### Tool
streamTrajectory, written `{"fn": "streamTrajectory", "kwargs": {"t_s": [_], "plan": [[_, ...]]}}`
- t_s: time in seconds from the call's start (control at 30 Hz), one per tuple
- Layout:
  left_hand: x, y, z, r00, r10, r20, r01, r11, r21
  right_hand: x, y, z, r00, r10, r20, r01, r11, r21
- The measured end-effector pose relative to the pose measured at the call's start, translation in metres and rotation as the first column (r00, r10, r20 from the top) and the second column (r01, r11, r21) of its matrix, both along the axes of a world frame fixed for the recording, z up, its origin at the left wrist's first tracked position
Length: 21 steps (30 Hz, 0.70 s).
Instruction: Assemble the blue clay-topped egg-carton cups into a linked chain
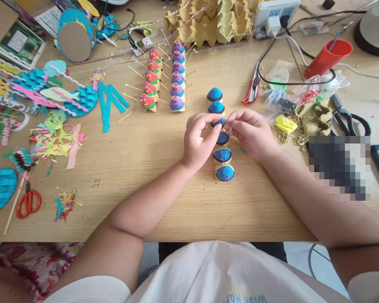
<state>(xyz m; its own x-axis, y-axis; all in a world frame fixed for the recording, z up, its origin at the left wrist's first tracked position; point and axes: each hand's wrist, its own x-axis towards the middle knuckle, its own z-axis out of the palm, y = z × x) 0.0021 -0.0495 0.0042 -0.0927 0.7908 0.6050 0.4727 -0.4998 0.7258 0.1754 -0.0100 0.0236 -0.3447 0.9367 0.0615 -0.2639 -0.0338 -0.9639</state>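
Observation:
A strip of egg-carton cups topped with blue clay [224, 173] stands upright in a row before me. Dark rims edge the blue tops, and the nearest cups carry small pink marks like a face. My left hand [197, 136] curls its index finger and thumb round a middle cup of the row. Just to the right, my right hand [251, 130] pinches a tiny purple bit of clay close to that cup; the fingers mostly hide it. A thin blue strand [239, 150] lies beside the row under my right hand.
Two painted egg-carton caterpillars [150, 89] with pin feelers stand farther back. To the right lie a red utility knife [250, 94], yellow clay [286, 124], black scissors [350, 120] and a red cup [328, 59]. Paper crafts [57, 139] and orange scissors [28, 203] are on the left.

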Motion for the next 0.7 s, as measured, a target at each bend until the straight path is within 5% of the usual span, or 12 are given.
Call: {"fn": "streamTrajectory", "kwargs": {"t_s": [0.7], "plan": [[-0.0005, 0.0024, -0.0057, 0.998, -0.041, 0.049, 0.038, 0.997, 0.06, 0.0027, 0.0079, 0.0031, 0.972, -0.047, -0.229, -0.01, 0.971, -0.24]]}}
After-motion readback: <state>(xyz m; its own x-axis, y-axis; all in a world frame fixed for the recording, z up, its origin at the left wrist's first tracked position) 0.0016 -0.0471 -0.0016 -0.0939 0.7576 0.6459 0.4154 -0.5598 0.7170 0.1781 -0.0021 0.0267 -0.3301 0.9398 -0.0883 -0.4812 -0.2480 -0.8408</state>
